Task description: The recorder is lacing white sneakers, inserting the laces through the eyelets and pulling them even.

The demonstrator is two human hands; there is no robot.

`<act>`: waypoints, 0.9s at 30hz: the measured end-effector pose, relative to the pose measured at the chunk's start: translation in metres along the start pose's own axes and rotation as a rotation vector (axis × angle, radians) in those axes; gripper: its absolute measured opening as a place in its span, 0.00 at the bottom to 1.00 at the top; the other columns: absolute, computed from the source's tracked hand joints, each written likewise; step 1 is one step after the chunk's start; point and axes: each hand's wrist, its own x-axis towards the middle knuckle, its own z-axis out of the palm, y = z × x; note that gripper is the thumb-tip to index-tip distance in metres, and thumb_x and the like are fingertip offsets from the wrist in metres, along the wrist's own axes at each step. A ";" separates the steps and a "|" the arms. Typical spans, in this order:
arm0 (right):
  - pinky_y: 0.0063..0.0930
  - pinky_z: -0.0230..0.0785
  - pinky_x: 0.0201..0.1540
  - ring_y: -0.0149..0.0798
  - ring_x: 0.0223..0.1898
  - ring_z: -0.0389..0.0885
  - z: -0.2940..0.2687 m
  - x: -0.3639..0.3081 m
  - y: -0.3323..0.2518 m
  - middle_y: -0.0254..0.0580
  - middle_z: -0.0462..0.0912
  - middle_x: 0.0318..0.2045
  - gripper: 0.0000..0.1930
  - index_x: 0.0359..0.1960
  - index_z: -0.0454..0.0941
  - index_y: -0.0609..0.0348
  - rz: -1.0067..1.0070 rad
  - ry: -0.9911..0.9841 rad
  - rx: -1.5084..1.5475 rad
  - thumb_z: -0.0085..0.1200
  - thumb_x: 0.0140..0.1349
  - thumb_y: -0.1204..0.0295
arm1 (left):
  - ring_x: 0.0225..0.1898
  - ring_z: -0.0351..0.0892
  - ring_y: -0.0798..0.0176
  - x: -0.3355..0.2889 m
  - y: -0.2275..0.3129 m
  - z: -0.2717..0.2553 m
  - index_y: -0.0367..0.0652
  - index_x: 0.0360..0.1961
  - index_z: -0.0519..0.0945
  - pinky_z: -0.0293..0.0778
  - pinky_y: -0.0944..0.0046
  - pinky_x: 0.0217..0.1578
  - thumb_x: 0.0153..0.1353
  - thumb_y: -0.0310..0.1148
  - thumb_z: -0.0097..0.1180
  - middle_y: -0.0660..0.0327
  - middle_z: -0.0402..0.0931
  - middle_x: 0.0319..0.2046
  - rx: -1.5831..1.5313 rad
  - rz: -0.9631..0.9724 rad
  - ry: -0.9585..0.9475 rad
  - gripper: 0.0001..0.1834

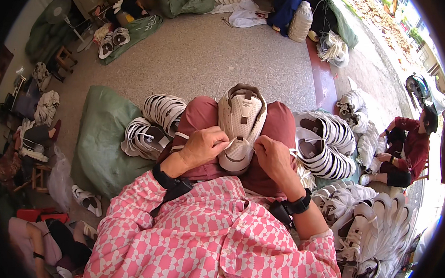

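A beige sneaker point(242, 115) rests between my knees, its toe toward me and its tongue showing. A thin white shoelace point(230, 144) crosses the shoe low on the tongue, just above the toe cap. At the shoe's left side my left hand point(204, 145) pinches one end of this lace between thumb and fingers. My right hand point(273, 156) is closed on the other end at the right side, its fingertips close to the shoe's edge. Most of the shoe's eyelets still show without lace.
Strapped-looking white shoes point(144, 137) lie on a green sack point(104, 133) to my left. More pale shoes point(328, 139) sit at my right, with a large shoe pile point(373, 237) nearer. A seated co-worker point(408, 148) is at the far right, another person point(51, 243) at the lower left.
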 end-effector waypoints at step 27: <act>0.17 0.66 0.15 0.23 0.14 0.73 0.002 0.026 0.000 0.37 0.81 0.19 0.10 0.26 0.78 0.65 0.617 -0.293 0.756 0.49 0.61 0.72 | 0.24 0.76 0.45 0.019 -0.010 0.016 0.40 0.24 0.72 0.70 0.50 0.24 0.52 0.29 0.55 0.54 0.73 0.22 0.192 0.077 0.121 0.06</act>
